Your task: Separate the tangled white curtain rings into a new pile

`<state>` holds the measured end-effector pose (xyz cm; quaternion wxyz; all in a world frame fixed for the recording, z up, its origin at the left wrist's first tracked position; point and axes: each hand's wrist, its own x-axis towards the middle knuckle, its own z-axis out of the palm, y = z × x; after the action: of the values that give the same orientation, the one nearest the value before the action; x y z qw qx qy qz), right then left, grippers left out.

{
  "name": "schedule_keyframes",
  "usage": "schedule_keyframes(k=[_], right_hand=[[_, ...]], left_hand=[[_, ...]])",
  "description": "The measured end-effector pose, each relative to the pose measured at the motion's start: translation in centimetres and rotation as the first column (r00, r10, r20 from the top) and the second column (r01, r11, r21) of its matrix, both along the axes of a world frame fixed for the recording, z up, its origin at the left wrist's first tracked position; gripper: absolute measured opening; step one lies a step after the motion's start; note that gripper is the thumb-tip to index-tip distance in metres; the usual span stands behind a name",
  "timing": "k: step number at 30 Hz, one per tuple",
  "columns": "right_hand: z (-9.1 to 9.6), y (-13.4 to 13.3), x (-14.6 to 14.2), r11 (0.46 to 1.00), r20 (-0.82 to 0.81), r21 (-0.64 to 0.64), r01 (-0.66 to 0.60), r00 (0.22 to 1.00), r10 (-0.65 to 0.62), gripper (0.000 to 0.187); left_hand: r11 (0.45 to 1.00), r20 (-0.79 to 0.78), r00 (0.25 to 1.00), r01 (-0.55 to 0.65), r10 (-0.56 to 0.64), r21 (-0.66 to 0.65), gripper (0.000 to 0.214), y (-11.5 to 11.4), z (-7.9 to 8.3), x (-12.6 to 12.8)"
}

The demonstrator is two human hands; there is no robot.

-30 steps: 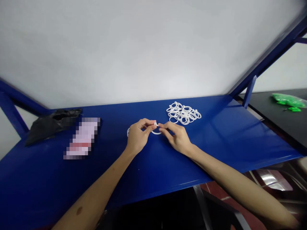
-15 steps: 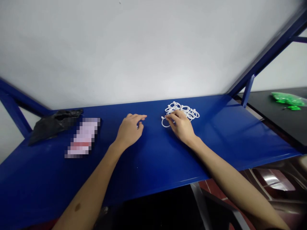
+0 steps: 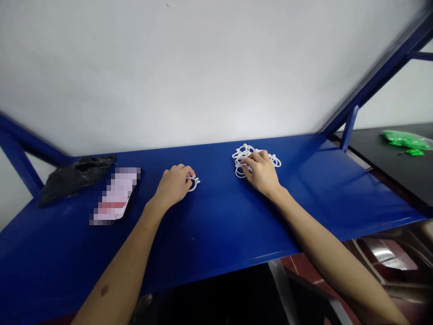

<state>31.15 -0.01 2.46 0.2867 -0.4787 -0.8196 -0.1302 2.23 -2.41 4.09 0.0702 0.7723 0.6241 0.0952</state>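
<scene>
A white ring with a small knob (image 3: 193, 184) is pinched in my left hand (image 3: 173, 184), low over the blue shelf (image 3: 216, 216); the fingers hide part of it. Further right, a pile of similar white rings (image 3: 244, 157) lies on the shelf near its back edge. My right hand (image 3: 262, 172) reaches over that pile from the front, its fingers curled together at the near rings. Whether it grips one of them is hard to see, since the fingertips partly cover the rings.
To the left lie a blurred-out pinkish phone (image 3: 117, 194) and a crumpled black plastic bag (image 3: 76, 176). Blue frame bars (image 3: 350, 128) rise at both ends. Beyond the right one, a black table (image 3: 389, 162) carries a clear bag of green pieces (image 3: 406, 140). A white wall stands behind.
My left hand has moved left and closed, with a white ring now in its fingers. The ring formerly at my right fingertips is gone from there; my right hand is back at the pile.
</scene>
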Motion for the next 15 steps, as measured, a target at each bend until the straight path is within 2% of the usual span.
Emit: schedule_keyframes(k=[3, 6, 9, 12, 15], right_hand=[[0.5, -0.3, 0.0, 1.0, -0.056, 0.01, -0.016, 0.998, 0.016, 0.016], [0.9, -0.7, -0.2, 0.999, -0.154, -0.01, -0.042, 0.987, 0.04, 0.017], [1.0, -1.7, -0.9, 0.98, -0.276, -0.122, -0.157, 0.954, 0.118, 0.018], [0.7, -3.0, -2.2, 0.894, -0.416, -0.294, -0.338, 0.887, 0.198, 0.026], [0.4, -4.0, -3.6, 0.808, -0.56, -0.382, -0.448, 0.808, 0.183, 0.026]], left_hand=[[0.999, 0.074, 0.997, -0.013, 0.011, 0.035, 0.013, -0.1, 0.2, 0.7], [0.994, 0.235, 0.972, -0.025, -0.001, 0.108, 0.01, -0.5, 0.4, 1.8], [0.983, 0.412, 0.911, -0.041, -0.037, 0.18, 0.012, -1.1, 0.5, 3.2], [0.973, 0.525, 0.848, -0.05, -0.077, 0.224, 0.014, -1.8, 0.4, 4.5], [0.973, 0.596, 0.796, -0.046, -0.101, 0.227, 0.014, -2.3, 0.3, 5.3]])
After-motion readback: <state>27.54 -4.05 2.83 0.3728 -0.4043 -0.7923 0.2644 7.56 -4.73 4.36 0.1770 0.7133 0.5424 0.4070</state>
